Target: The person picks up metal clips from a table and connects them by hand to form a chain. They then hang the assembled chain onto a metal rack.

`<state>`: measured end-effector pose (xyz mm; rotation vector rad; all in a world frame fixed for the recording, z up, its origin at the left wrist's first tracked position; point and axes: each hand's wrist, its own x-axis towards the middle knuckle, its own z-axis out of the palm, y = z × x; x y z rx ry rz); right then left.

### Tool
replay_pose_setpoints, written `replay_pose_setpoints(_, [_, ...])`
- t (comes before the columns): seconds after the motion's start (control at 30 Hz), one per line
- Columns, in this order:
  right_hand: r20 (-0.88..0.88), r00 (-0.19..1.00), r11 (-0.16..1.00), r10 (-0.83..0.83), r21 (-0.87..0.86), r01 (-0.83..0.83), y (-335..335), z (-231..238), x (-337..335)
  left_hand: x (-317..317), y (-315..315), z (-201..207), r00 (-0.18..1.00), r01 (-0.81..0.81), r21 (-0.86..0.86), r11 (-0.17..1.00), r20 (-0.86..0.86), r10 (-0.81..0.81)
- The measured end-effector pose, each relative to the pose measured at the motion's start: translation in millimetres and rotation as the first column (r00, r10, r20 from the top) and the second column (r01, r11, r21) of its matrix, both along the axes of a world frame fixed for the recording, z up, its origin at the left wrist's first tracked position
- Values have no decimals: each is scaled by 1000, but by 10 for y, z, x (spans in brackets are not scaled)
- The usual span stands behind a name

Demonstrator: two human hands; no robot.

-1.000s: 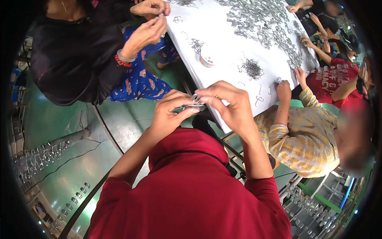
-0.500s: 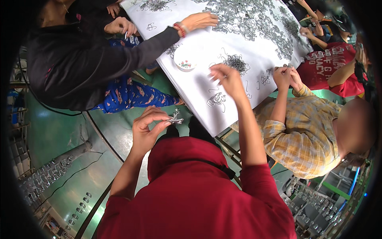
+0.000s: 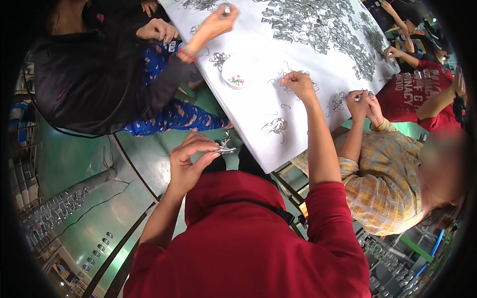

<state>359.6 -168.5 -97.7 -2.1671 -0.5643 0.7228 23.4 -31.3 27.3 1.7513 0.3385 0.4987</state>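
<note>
My left hand (image 3: 191,158) is held above the floor, short of the table's near edge. Its thumb and fingers pinch a small silver metal buckle (image 3: 227,150), with a thin branching piece sticking up from it. My right hand (image 3: 301,88) reaches over the white table, fingertips drawn together at a loose pile of thin wire hooks (image 3: 298,69). Whatever those fingertips hold, if anything, is too small to make out. Single hooks lie around that hand. Nearer to me rests a small cluster of silver metal pieces (image 3: 276,126).
A white-covered table (image 3: 248,126) carries a large heap of metal buckles (image 3: 318,30). A round white dish (image 3: 237,67) holds small coloured bits. One co-worker (image 3: 99,79) in black sits at left; another in a checked shirt (image 3: 382,174) sits at right. Others work beyond.
My right hand has come down among the wire hooks, its fingers closing together. My left hand keeps its buckle, nearly still. The co-worker at left has drawn a hand back from the heap.
</note>
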Motion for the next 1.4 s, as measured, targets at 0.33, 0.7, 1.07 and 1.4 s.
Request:
replay_pose_setpoints(0.33, [-225,826,695,517,674,-251,308,1352,-1694,-55,148,40,998,66,-8,998,-6,-66])
replay_pose_setpoints(0.7, [-238,732,605,638,744,-285,384,1337,-1816,-61,213,94,988,134,31,991,78,-136])
replay_pose_setpoints(1.07, [-244,841,753,482,606,-255,569,956,-750,54,136,132,998,66,247,967,-26,-61])
replay_pose_setpoints(1.4, [682,708,935,184,-344,88,1294,-229,927,114,-53,44,987,-108,198,974,-97,129])
